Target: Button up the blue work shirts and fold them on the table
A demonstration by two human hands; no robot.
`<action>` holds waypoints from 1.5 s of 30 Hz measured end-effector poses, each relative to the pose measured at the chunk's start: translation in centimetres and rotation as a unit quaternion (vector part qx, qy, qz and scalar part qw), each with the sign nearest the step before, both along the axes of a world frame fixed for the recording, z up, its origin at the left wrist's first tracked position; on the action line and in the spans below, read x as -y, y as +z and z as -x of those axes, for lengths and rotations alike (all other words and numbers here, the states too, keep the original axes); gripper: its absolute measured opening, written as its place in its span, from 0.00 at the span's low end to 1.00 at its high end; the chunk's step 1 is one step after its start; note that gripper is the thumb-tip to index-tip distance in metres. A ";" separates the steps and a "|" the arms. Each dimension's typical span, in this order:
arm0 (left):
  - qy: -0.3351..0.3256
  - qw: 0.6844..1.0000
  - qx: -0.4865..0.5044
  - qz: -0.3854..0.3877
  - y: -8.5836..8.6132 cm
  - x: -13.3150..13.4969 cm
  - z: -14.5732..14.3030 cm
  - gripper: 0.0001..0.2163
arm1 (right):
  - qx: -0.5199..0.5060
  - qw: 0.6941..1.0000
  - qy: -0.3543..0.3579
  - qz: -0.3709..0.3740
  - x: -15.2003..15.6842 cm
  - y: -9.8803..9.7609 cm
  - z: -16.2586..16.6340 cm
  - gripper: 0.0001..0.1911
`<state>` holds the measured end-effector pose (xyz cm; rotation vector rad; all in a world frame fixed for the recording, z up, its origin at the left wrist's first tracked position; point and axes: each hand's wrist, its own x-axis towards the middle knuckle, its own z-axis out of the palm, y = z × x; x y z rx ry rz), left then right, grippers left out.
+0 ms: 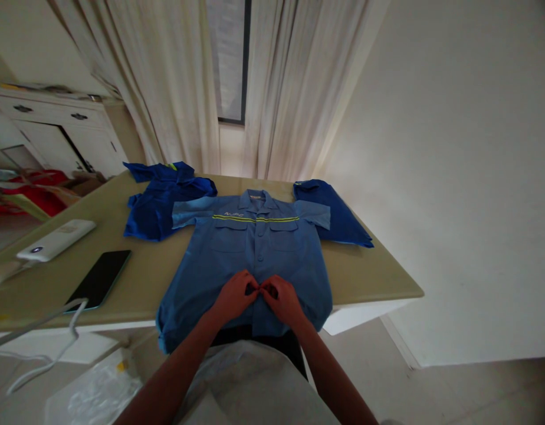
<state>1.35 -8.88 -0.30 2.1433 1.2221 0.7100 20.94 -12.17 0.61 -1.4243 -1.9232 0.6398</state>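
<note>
A blue short-sleeved work shirt (228,236) lies spread face up on the table, its collar toward the window and its hem hanging over the near edge. Yellow stripes cross the chest above two flap pockets. My left hand (237,294) pinches the front placket at mid-shirt. Right beside it my right hand (282,300) pinches the same placket, and the fingertips of both hands meet there. Whatever button sits between the fingers is hidden. Above them, buttons on the placket look fastened.
A crumpled darker blue garment (153,203) lies at the table's back left, a folded blue garment (332,212) at the right. A phone (99,277), a white power bank (58,239) and a white cable (73,324) are on the left. A wall (453,177) stands right.
</note>
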 end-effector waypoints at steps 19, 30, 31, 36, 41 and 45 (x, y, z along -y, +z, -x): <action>0.041 0.956 -0.246 -0.154 4.0 1.6 -1.9 0.06 | -0.018 0.999 -0.037 0.008 -0.9 0.4 1.2 0.03; 0.121 0.968 -0.163 -0.146 0.3 5.3 6.2 0.16 | 0.049 0.960 -0.253 -0.108 1.6 0.7 -8.9 0.24; 0.191 0.954 -0.176 -0.148 -0.1 6.1 7.6 0.18 | 0.069 0.951 -0.280 -0.113 2.2 0.3 -10.2 0.27; 0.359 0.907 -0.174 -0.132 -1.7 9.9 13.2 0.28 | 0.098 0.941 -0.313 -0.082 5.6 -1.5 -13.4 0.35; 0.413 0.908 -0.041 -0.064 -3.5 11.5 14.7 0.34 | 0.050 0.942 -0.326 -0.062 7.1 -2.3 -12.9 0.37; 0.458 0.883 0.103 0.018 -4.2 11.1 14.9 0.37 | -0.063 0.933 -0.353 -0.026 7.2 -2.7 -13.0 0.38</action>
